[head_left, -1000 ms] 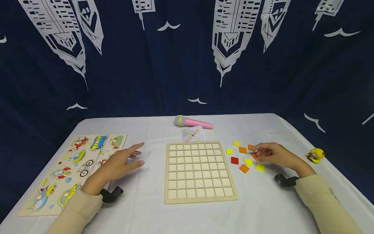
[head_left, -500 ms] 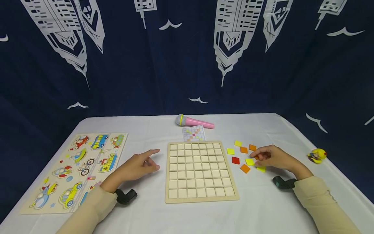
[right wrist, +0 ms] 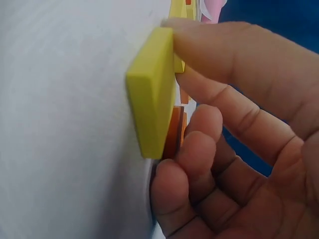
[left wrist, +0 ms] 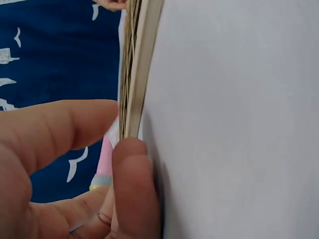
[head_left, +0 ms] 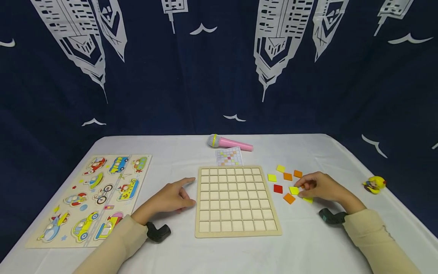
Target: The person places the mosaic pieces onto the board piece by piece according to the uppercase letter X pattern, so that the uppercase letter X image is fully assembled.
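Note:
My left hand (head_left: pixel 167 198) reaches the left edge of a wooden grid board (head_left: pixel 196 213). In the left wrist view its index finger and thumb (left wrist: pixel 132 184) touch the board's edge, the fingers fairly straight. My right hand (head_left: pixel 323 187) is low over loose square tiles right of the board. Its thumb and index fingertip pinch a yellow tile (head_left: pixel 293 190) lying on the table. A second yellow tile (right wrist: pixel 152 89) fills the front of the right wrist view, partly under the hand. An orange tile (right wrist: pixel 172 134) is half hidden by curled fingers.
Several more orange, yellow and red tiles (head_left: pixel 278 188) lie around. A pattern card (head_left: pixel 228 156) and a pink toy microphone (head_left: pixel 236 144) lie behind the board. A picture puzzle (head_left: pixel 41 238) is at left; a small yellow figure (head_left: pixel 374 184) sits far right.
My left hand has moved right, from over the picture puzzle to the board's edge. My right hand has shifted slightly nearer, its thumb and index finger now at the yellow tile.

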### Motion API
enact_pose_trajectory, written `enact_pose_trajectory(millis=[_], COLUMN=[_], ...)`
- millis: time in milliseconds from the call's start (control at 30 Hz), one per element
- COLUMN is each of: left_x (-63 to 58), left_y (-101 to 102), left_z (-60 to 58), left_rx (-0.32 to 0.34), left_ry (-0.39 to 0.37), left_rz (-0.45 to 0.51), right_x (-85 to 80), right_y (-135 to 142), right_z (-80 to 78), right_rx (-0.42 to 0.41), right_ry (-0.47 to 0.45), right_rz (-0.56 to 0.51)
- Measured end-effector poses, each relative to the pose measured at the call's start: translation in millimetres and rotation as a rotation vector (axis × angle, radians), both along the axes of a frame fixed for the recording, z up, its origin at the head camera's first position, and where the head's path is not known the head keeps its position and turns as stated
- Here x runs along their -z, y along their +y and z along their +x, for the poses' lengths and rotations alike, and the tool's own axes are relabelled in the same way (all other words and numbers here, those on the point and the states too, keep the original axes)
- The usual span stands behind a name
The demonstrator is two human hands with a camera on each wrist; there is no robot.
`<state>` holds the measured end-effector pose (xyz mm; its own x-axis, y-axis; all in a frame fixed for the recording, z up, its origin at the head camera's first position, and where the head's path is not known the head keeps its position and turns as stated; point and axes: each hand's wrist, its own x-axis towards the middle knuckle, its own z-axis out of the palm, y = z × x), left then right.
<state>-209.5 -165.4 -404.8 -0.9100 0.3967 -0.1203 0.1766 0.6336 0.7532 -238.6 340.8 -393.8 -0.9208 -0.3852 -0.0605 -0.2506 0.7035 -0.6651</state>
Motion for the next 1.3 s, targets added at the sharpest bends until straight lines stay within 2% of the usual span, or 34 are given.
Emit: enact_pose_trajectory(millis=[367, 500, 700, 967, 1300], left_x=[7.7, 10.0, 11.1, 9.9, 9.8], left_y=[0.4, 0.2, -0.6, -0.9, -0.2], left_z=[-1.9, -3.0, -4.0, -2.6, -3.0], left_rx=[0.051, 0.057, 0.057, 0.042, 0.035], left_ry=[0.077, 0.088, 0.086, 0.071, 0.048], left_rz=[-0.011, -0.025, -0.023, -0.016, -0.011], right_x=[-3.7, -5.5, -7.6, -6.1, -4.2], right_y=[-3.5, -7.0, -16.2, -33.9, -64.8], right_z=[1.5, 2.4, 2.1, -3.5, -17.1], right_rx=[0.008, 0.028, 0.045, 0.027, -0.052], right_ry=[0.084, 0.078, 0.008, -0.053, -0.111], right_rz=[0.056, 0.071, -0.014, -0.15, -0.264])
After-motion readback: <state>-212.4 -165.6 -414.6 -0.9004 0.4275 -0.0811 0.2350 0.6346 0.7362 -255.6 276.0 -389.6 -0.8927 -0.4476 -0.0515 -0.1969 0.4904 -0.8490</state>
